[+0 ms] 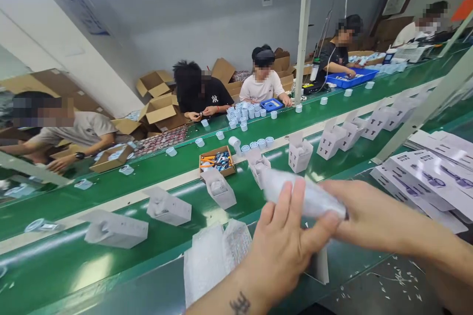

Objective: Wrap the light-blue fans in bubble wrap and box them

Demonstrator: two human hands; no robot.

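Note:
A blurred, whitish plastic-wrapped bundle (308, 194) is held between my two hands above the near edge of the belt. My left hand (277, 251) has its fingers laid along the bundle's near side and its thumb pressed at the right end. From the right, my right hand (364, 214) grips that same end, its fingers partly hidden behind the bundle. What lies inside the wrap cannot be made out. Beneath and left of my left hand is a stack of bubble-wrap bags (207, 261). Just beyond the bundle stands an open white box (254, 165) on the belt.
Several open white boxes (301, 155) line the green conveyor belt (121, 270). A small carton (217, 161) of tools and several pale cups (236, 145) sit farther off. Flat printed boxes (424, 177) lie right, beside a slanting post (417, 115). Several people work across the belt.

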